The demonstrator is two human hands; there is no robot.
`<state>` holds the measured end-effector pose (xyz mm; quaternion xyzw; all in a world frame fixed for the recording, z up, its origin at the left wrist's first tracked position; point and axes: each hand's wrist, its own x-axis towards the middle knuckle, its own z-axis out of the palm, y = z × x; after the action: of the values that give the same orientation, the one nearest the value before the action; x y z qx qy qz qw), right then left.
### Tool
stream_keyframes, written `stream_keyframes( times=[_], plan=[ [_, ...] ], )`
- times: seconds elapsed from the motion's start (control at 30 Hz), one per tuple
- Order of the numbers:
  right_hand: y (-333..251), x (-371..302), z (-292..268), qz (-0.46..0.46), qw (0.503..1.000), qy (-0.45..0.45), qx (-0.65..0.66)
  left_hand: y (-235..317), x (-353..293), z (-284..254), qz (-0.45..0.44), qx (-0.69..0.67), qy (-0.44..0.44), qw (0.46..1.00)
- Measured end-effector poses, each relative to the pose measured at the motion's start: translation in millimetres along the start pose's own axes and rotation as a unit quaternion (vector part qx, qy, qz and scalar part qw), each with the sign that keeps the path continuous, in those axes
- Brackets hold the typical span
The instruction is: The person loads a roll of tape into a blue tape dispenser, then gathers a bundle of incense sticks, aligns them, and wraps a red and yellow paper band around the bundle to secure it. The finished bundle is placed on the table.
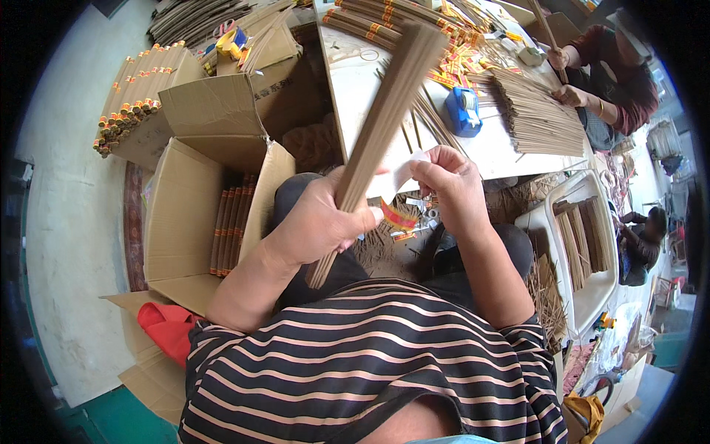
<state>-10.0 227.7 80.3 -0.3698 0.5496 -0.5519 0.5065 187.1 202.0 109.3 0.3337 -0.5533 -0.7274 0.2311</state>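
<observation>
My left hand (pixel 318 218) is closed around a bundle of brown incense sticks (pixel 392 103), which slants up and to the right over my lap. Thumb and fingers of my right hand (pixel 455 189) pinch a white paper strip (pixel 399 176) just right of the bundle. Below that strip, near my left thumb, shows a red and yellow paper band (pixel 399 216). Whether band and strip are one piece, I cannot tell. Beyond both hands, a blue tape dispenser (pixel 464 112) stands on the white table (pixel 353 81).
Loose incense sticks (pixel 536 115) and labels (pixel 462 63) cover much of the table. An open cardboard box (pixel 185 214) at my left contains banded bundles; more are stacked (pixel 140 100) behind it. A white tub (pixel 592 296) with sticks stands right. A co-worker (pixel 617 81) sits across, holding sticks.
</observation>
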Motion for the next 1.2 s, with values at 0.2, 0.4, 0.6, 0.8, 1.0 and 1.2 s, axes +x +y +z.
stream_keyframes(
  times=[0.2,0.4,0.6,0.8,1.0,1.2],
  plan=[
    [7.4,-5.9,-3.8,0.09,0.989,-0.05,0.11,5.6,-6.6,18.4,-0.049,0.068,-0.048,0.995],
    [19.5,-27.0,-8.4,-0.261,0.894,0.096,-0.351,4.8,-6.2,15.7,-0.061,-0.052,0.045,0.996],
    [15.1,-54.3,14.7,-0.16,0.983,-0.082,-0.024,-0.8,-0.9,20.3,-0.041,-0.07,0.033,0.996],
    [16.0,-52.8,19.6,0.027,0.973,-0.056,0.222,0.1,0.0,25.2,-0.027,-0.061,0.047,0.997],
    [26.7,-51.4,19.9,-0.219,0.976,-0.012,-0.003,-5.7,0.9,29.5,-0.055,-0.047,0.038,0.997],
    [40.2,-53.1,25.2,-0.183,0.983,-0.001,0.021,-8.4,3.5,32.8,-0.063,-0.041,0.028,0.997]
  ],
)
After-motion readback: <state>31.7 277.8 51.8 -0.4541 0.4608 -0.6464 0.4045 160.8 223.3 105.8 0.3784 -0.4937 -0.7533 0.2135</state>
